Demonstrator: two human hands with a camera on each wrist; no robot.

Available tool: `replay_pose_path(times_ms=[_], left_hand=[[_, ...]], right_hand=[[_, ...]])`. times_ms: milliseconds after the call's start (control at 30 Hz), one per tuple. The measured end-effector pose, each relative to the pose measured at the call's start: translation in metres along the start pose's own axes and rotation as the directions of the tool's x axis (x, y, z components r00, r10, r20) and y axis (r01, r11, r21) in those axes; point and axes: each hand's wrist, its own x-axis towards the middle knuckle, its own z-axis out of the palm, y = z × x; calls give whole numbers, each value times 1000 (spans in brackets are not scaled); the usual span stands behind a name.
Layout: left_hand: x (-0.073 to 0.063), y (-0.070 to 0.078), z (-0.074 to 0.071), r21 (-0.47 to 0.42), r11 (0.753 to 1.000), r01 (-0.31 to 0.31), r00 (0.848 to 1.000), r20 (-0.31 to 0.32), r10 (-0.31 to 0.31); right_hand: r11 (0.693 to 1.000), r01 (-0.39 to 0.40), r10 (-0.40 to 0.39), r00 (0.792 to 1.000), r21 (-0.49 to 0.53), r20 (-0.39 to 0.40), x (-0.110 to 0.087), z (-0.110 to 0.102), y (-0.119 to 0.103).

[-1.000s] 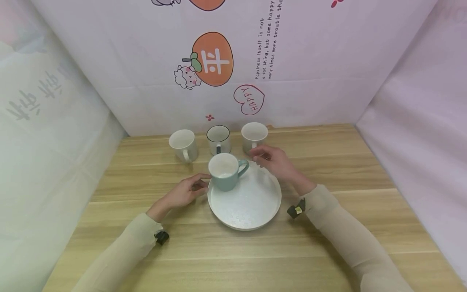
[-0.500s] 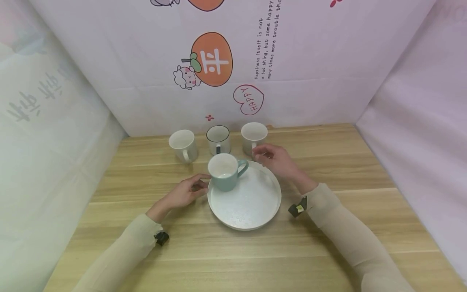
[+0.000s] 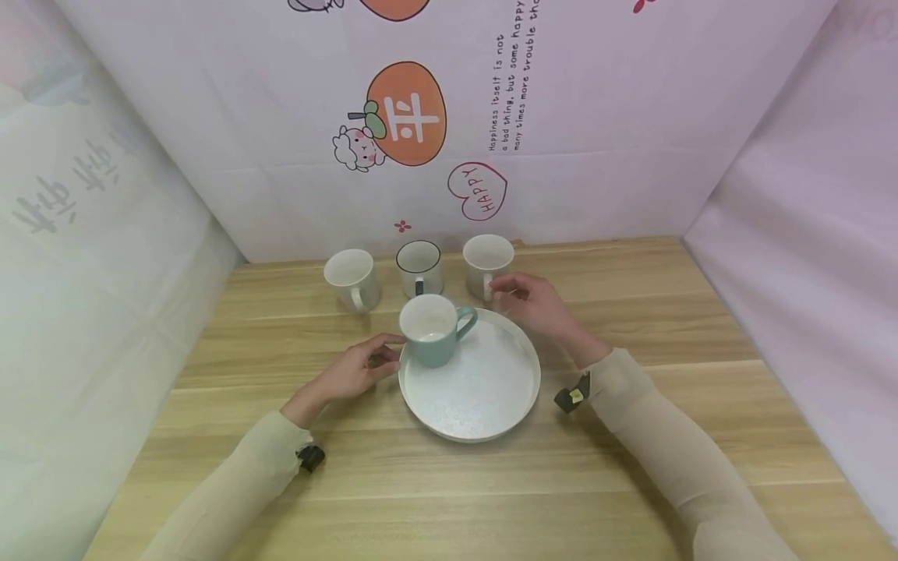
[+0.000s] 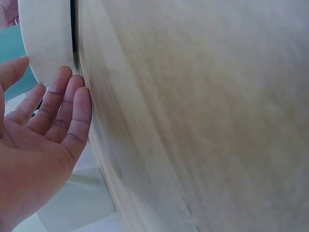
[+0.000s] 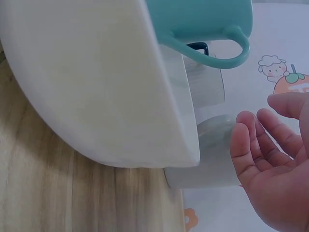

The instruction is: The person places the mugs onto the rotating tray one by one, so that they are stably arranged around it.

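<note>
Left wrist alone shows left grip (image 4: 38,150) palm-on, perhaps touching tray (image 4: 48,41).

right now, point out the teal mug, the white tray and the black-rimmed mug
Teal mug (image 3: 433,347), head view: front of its outer wall.
White tray (image 3: 477,396), head view: bare part of its floor.
Black-rimmed mug (image 3: 431,282), head view: outer wall beside its handle.

Wood-grain table (image 3: 449,514) bearing a round tray (image 3: 477,401), left white mug (image 3: 351,279), black-rimmed mug (image 3: 421,269), right white mug (image 3: 484,265)
</note>
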Motion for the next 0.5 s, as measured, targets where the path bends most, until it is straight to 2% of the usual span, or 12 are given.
replay_pose_path(times_ms=[200, 500], left_hand=[[0, 0, 0, -7, 1000, 7, 1000, 1, -7], [0, -1, 0, -7, 1000, 14, 1000, 4, -14]], right_hand=[[999, -15, 15, 1000, 39, -7, 4, -1, 5], [998, -30, 27, 999, -64, -43, 14, -1, 15]])
